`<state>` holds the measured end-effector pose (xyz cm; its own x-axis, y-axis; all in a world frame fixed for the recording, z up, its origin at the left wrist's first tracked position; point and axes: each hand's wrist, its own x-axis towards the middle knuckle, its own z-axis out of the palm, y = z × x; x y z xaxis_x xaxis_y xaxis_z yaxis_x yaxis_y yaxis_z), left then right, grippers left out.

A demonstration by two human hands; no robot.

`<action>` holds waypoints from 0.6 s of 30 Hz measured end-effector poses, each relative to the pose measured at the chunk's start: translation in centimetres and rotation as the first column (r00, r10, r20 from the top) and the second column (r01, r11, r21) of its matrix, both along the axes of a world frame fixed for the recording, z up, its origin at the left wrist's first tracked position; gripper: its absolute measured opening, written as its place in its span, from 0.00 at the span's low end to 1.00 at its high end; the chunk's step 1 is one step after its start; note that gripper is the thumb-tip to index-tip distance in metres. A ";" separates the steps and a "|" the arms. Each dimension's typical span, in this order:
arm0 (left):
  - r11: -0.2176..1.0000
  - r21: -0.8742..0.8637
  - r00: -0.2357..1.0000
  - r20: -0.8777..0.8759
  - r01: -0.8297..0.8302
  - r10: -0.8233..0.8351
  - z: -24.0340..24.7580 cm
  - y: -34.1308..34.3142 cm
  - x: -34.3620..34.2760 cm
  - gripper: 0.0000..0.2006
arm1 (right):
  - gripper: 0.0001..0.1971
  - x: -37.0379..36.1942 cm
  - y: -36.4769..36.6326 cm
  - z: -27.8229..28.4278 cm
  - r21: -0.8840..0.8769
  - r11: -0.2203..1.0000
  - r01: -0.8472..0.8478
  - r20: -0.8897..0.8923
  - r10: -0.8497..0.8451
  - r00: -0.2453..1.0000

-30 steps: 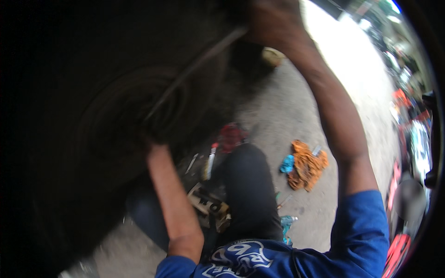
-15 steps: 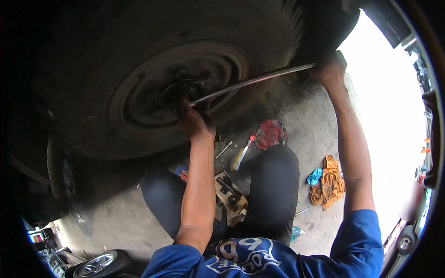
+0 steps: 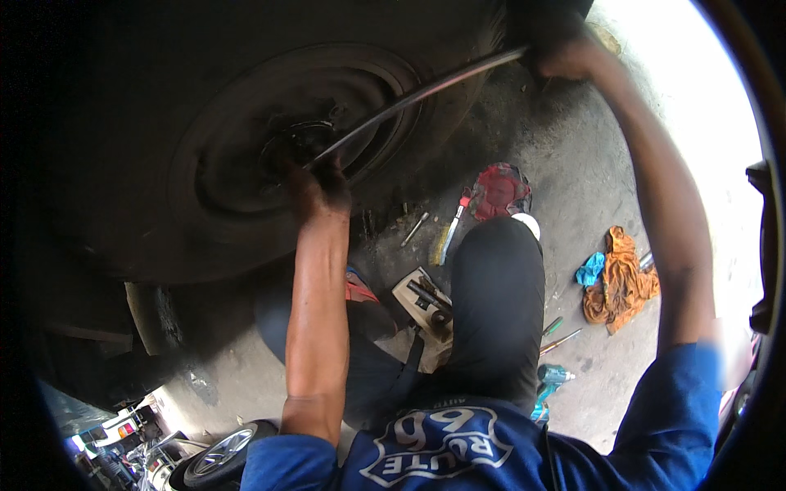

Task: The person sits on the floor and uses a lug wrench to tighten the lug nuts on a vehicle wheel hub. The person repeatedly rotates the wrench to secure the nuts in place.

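A big dark truck-type wheel (image 3: 192,143) fills the upper left, its hub (image 3: 315,128) deep in shadow. From the hub a long, slightly curved-looking metal bar (image 3: 426,92) slopes up to the right. My right hand (image 3: 566,56) is closed around the bar's far upper end, arm stretched out. Down at the hub, my left hand (image 3: 318,186) grips around the bar's lower end. Its fingers are dark, and whatever joins the bar to the hub is hidden there.
On the concrete floor lie a red-handled wire brush (image 3: 453,229), a red dish-like piece (image 3: 501,192), a small metal tool (image 3: 415,229), an orange rag (image 3: 622,282), a blue cloth (image 3: 590,268), a tray of parts (image 3: 427,299), a green-handled screwdriver (image 3: 553,326) and a teal power tool (image 3: 550,386).
The bar's far end has swung upward with my right hand, so the bar slopes more steeply. My left hand stays at the hub. The whole view has shifted somewhat.
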<state>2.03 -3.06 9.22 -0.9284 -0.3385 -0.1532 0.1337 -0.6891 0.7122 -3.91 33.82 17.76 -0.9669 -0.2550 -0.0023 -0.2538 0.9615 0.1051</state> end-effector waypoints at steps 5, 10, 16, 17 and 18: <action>0.996 -0.089 0.998 0.061 -0.014 0.019 0.8 0.6 1.0 0.15 | 0.13 -1.2 -0.3 -8.9 -0.140 0.987 -0.079 -0.123 0.062 0.990; 0.976 -0.170 0.968 0.187 -0.136 0.167 1.3 1.2 2.1 0.14 | 0.13 -1.2 -1.0 -15.3 -0.257 0.966 -0.030 0.034 0.040 0.999; 0.986 -0.156 0.983 0.164 -0.055 0.081 0.1 -0.3 2.2 0.16 | 0.16 -1.6 0.0 -17.7 -0.277 0.946 -0.169 -0.195 0.117 0.974; 0.988 -0.154 0.989 0.139 -0.029 0.050 0.0 -0.5 2.3 0.15 | 0.16 -1.7 -0.1 -18.1 -0.158 0.977 -0.141 -0.171 0.114 0.979; 0.988 -0.155 0.991 0.131 -0.008 0.029 -0.1 -0.5 2.3 0.15 | 0.17 -1.6 -0.1 -18.7 -0.046 0.992 -0.118 -0.203 0.106 0.973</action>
